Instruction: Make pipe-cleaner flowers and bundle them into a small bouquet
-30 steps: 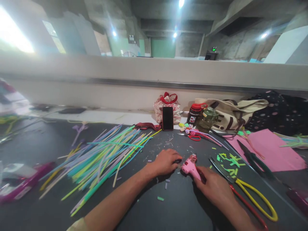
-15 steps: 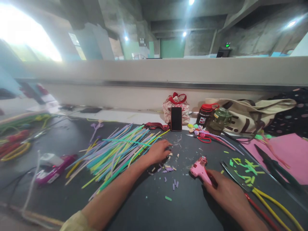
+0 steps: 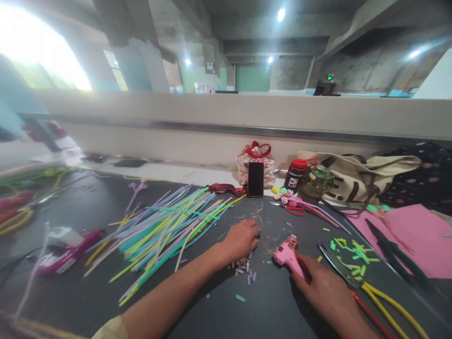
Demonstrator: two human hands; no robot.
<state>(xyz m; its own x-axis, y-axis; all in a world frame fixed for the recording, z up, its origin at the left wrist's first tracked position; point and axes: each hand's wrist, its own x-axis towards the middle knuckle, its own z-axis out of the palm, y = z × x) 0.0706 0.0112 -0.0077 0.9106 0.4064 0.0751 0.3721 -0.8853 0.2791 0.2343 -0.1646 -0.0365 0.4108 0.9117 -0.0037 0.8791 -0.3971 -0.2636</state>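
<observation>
My right hand (image 3: 318,282) is wrapped round the handle of a pink glue gun (image 3: 286,254), whose nozzle end points away over the dark tabletop. My left hand (image 3: 242,238) rests palm down on the table, fingers loosely bent and slightly apart; a small dark spot shows by its fingertips, too small to name. Beside and below that hand lie short purple and cream cut pieces (image 3: 243,268) and one green piece (image 3: 240,298). A spread bundle of long pastel pipe cleaners (image 3: 169,226) lies to the left of it.
A phone (image 3: 255,180) leans against a patterned bag. Bottles (image 3: 294,175), pipe-cleaner flowers (image 3: 284,194) and red-handled scissors (image 3: 294,211) lie at the back right. Yellow-and-red-handled pliers (image 3: 360,284), green scraps and pink sheets (image 3: 416,235) are at right; a purple glue gun (image 3: 70,252) is at left.
My left hand has moved nearer to me and slightly right, over the small cut pieces, which are now bunched closer together. My right hand still holds the glue gun. The view has shifted slightly.
</observation>
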